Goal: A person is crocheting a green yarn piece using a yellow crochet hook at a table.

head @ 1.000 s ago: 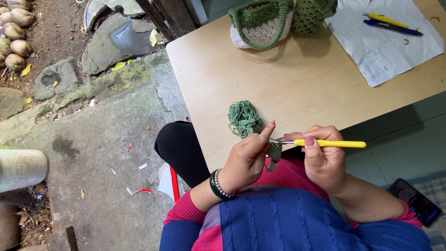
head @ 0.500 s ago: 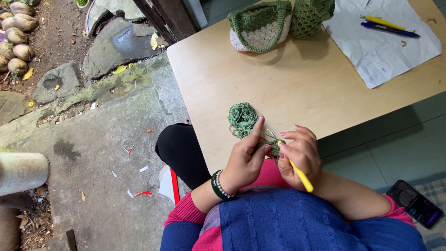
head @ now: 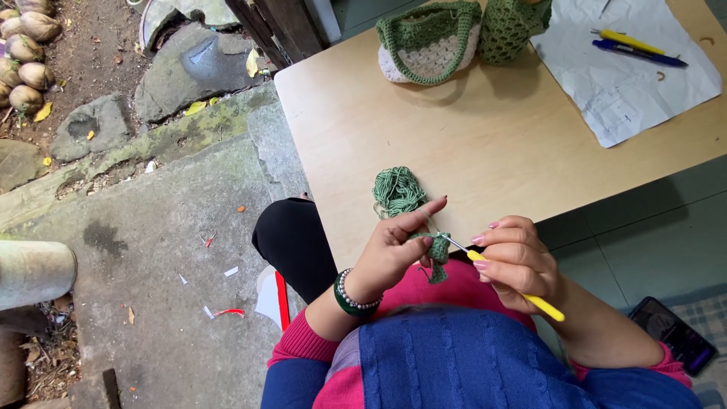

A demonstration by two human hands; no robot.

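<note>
Crochet piece, small and green, sits pinched between thumb and fingers of left hand, just off the near table edge above the lap. Right hand is closed around one yellow-handled crochet hook, metal tip at the piece. One loose green yarn bundle lies on the table close by. Two crocheted bags at the far edge: green-and-cream bag, contents hidden; green mesh bag, cut off by the frame. Two pens on one paper sheet.
</note>
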